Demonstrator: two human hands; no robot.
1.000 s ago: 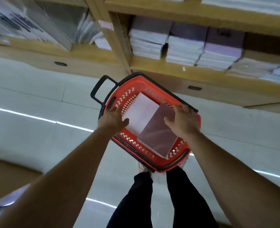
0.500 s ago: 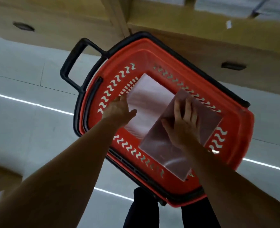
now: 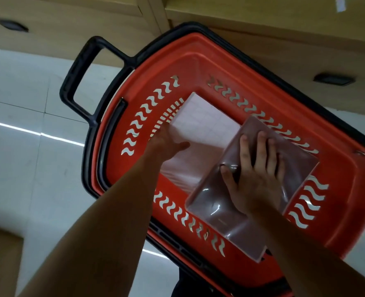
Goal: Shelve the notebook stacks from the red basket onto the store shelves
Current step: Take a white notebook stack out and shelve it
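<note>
The red basket [image 3: 337, 202] with a black rim and handle stands on the floor below me. Two shrink-wrapped notebook stacks lie inside. The pale pink stack [image 3: 205, 127] lies to the left; my left hand [image 3: 166, 142] grips its near left edge, fingers hidden under it. The maroon stack [image 3: 224, 213] lies tilted to the right, overlapping the pink one. My right hand [image 3: 256, 172] rests flat on top of the maroon stack with fingers spread.
The wooden shelf base [image 3: 284, 28] with dark recessed drawer pulls [image 3: 333, 79] runs along the top, right behind the basket. White floor tiles [image 3: 27, 146] spread to the left. My dark trouser legs [image 3: 190, 286] show at the bottom edge.
My head has dropped closer to the basket, so the shelves left view. My right hand slid onto the top of the maroon stack. My left hand went down to the pink stack's edge.
</note>
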